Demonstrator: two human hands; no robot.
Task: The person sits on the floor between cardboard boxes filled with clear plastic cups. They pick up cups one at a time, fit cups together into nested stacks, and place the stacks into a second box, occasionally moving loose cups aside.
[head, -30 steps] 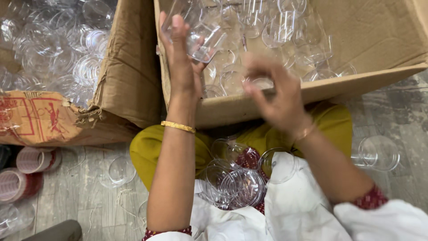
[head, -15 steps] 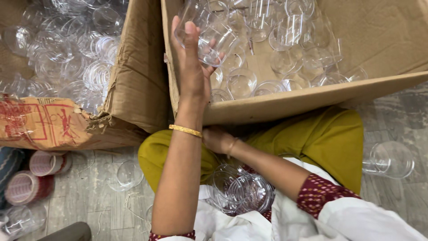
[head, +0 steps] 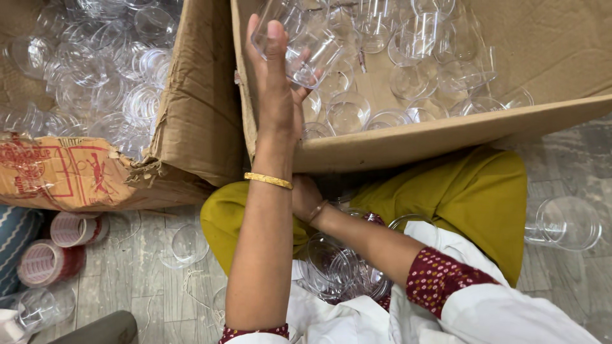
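I see clear, glossy plastic cups [head: 299, 48] filling two matt brown cardboard boxes [head: 459, 130], the left box [head: 191, 127] torn and rough at its corner. A shiny gold metal bangle [head: 268, 180] rings the left wrist. Mustard cloth [head: 465, 197] looks soft and matt; the floor [head: 574, 274] shows grey, wood-grained planks.

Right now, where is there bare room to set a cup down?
Bare cardboard in the right box, along its right wall past the clear cups. Grey floor between tape rolls and knee. Left box and lap are crowded.
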